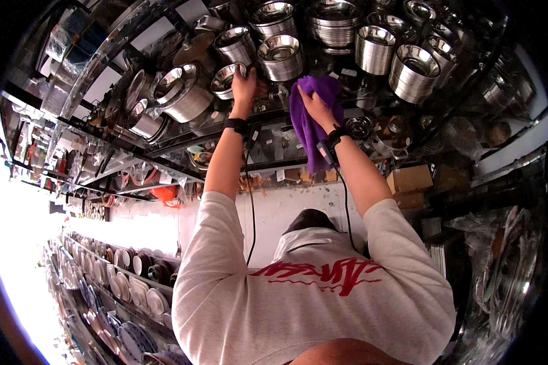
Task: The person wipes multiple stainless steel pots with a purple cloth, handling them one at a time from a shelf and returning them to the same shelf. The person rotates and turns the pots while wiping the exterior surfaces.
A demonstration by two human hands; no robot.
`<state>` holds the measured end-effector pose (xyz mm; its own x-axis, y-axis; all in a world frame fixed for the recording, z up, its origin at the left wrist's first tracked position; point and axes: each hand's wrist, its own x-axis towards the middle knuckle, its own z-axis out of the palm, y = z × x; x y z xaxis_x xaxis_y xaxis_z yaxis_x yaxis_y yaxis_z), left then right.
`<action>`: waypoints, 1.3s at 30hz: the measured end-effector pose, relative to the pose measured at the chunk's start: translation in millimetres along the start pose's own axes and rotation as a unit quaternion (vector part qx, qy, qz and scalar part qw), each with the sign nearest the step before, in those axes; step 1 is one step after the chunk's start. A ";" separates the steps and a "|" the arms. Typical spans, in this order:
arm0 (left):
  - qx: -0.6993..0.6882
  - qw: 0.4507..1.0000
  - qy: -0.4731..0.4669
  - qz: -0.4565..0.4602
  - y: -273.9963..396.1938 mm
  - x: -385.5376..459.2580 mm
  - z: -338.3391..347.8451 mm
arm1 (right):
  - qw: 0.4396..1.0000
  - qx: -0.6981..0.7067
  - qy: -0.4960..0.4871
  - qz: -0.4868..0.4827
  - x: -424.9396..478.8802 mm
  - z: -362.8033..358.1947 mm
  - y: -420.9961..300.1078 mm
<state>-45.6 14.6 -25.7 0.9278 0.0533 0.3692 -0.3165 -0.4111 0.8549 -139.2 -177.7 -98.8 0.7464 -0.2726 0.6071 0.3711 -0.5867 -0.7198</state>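
Observation:
My left hand (244,86) grips the right rim of a small stainless steel bowl (221,82), which is tilted at the front of the shelf. In my right hand (317,107) is a bunched purple cloth (303,132), one end hanging below the shelf edge. Close behind the bowl stands a stack of steel bowls (235,45). Another bowl stack (281,61) stands between and beyond my two hands. A wide steel stack (187,98) is left of the held bowl. The fingertips of my left hand are partly hidden.
More steel bowl stacks (413,77) fill the shelf at right. A dark front rail (182,141) runs under my wrists. Cables (252,210) hang from both wristbands. Lower down are a cardboard box (411,178) and, at left, racks of plates (139,292).

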 end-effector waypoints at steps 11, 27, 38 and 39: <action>-0.126 0.974 -0.143 -0.123 -33.2 -1.8 -49.4 | 0.998 -0.050 -0.027 0.030 -0.4 4.9 3.4; -0.391 0.917 -0.075 -0.004 2.9 -51.9 -41.6 | 0.959 0.115 -0.135 0.221 7.9 11.3 26.4; -0.008 0.983 -0.035 0.180 -1.0 -113.0 10.2 | 0.842 0.427 -0.143 0.296 12.8 -11.1 25.0; 0.014 0.983 -0.048 0.177 -4.7 -115.7 7.9 | 0.846 0.401 -0.185 0.298 12.5 -12.6 10.3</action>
<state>-149.9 3.1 -75.3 0.7751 -0.1839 0.6045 -0.6190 -0.4128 0.6681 -132.9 -196.8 -94.4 0.9999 0.0070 0.0155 0.0125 0.3164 -0.9485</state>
